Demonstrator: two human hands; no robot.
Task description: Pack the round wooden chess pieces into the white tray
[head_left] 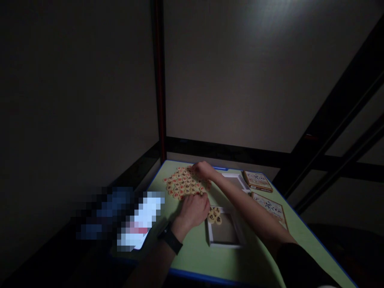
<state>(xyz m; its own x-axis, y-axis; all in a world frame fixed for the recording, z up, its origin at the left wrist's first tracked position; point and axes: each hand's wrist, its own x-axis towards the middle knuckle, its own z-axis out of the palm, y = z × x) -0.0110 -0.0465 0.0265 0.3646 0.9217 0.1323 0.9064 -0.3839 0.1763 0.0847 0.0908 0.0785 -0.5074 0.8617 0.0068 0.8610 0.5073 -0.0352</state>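
A spread of several round, pale game pieces (184, 184) with red and dark marks lies on a green table (240, 256). My left hand (193, 210), with a dark band on its wrist, rests knuckles-up at the near edge of the pieces, its fingers curled down over them. My right hand (204, 170) reaches across to the far right side of the spread, fingers bent onto the pieces. What either hand grips is hidden. A shallow white box tray (225, 232) beside my left hand has three pieces (215, 215) in its far corner.
A second white tray (237, 182) lies under my right forearm. Two printed box lids (257, 181) (270, 206) sit at the right. A blurred-out patch (129, 218) covers the table's left corner. The table has a blue edge; dim walls and dark frame bars surround it.
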